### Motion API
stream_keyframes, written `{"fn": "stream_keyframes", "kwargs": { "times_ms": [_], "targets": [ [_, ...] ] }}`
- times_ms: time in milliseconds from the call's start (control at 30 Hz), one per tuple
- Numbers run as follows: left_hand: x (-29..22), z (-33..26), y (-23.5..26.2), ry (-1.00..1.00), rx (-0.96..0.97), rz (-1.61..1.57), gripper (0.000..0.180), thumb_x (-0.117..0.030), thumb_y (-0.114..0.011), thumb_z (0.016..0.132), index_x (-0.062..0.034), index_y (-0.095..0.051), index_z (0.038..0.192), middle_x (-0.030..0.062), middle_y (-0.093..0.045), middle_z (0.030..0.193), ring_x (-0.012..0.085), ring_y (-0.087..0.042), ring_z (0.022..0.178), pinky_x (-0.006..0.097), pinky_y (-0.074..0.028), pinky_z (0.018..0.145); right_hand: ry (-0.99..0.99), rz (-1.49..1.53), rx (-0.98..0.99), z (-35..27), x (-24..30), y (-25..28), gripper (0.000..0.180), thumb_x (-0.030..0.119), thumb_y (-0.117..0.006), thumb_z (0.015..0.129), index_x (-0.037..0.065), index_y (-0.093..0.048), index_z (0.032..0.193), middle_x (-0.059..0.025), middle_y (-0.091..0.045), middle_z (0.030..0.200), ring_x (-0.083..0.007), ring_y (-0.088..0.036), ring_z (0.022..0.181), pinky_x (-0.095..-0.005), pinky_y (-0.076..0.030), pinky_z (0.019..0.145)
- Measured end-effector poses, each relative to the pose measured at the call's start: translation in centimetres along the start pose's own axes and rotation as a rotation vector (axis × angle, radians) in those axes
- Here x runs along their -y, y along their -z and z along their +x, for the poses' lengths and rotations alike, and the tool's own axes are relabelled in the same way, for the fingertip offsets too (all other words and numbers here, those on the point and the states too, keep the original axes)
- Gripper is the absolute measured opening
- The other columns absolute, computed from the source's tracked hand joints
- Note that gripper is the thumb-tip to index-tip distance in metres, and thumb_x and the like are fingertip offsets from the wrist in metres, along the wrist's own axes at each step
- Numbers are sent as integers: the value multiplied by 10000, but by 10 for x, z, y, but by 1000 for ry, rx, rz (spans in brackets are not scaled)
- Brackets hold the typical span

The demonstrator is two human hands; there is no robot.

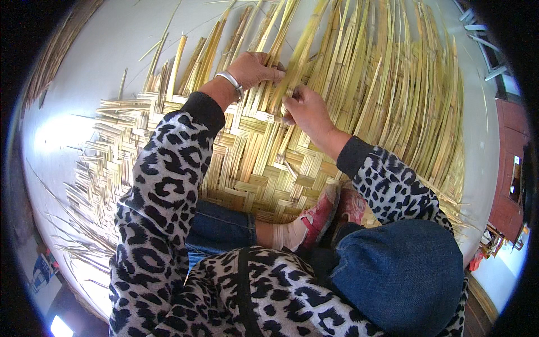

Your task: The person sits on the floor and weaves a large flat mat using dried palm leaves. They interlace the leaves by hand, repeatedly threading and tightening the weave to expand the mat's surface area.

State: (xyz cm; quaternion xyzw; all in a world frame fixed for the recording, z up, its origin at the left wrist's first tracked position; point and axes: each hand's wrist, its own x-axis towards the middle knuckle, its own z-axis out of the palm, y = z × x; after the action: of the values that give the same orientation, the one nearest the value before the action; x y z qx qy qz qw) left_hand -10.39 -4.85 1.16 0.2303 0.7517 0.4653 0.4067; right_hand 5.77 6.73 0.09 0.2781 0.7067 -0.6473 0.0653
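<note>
A mat of flattened reed strips (264,132), woven in a criss-cross pattern, lies before me and runs under my shoes. My left hand (255,70), with a silver bangle at the wrist, is closed on upright reed strips at the weave's far edge. Close by on the right and a little nearer to me, my right hand (309,112) pinches a reed strip at the same edge. Its fingertips partly hide the strip. Beyond both hands, long unwoven yellow-green reed strips (370,67) fan away from me.
Ragged strip ends (106,174) stick out along the mat's left side. A bundle of brown stalks (59,48) lies at the far left. My pink shoe (320,216) rests on the mat. A reddish-brown cabinet (508,163) and pale metal legs (483,42) stand at right.
</note>
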Motion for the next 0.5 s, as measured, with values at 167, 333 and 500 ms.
{"fn": "stream_keyframes", "kwargs": {
  "times_ms": [167, 333, 500],
  "targets": [
    [2, -1, -9, -44, -5, -70, 386, -255, -834, 717, 12, -701, 962, 88, -697, 840, 176, -636, 743, 305, -515, 702, 56, 140, -17, -3, -10, -2, 240, 113, -583, 898, -87, -566, 1029, -173, -660, 829, -241, -687, 695, -350, -552, 589],
    [19, 26, -6, 60, -11, 490, 328, -329, -735, 794, -86, -693, 1010, 100, -690, 944, 215, -662, 816, 339, -537, 737, 145, -82, -70, -4, -9, -2, 239, 125, -588, 894, -86, -571, 1005, -164, -658, 799, -211, -678, 699, -345, -552, 580],
    [48, 58, -9, -148, 118, 1044, 211, -335, -624, 819, -253, -713, 992, 123, -680, 951, 294, -680, 865, 369, -551, 749, 89, 59, -30, -14, -6, 1, 209, 119, -575, 898, -76, -562, 973, -139, -643, 782, -181, -660, 647, -317, -556, 563]
  ]
}}
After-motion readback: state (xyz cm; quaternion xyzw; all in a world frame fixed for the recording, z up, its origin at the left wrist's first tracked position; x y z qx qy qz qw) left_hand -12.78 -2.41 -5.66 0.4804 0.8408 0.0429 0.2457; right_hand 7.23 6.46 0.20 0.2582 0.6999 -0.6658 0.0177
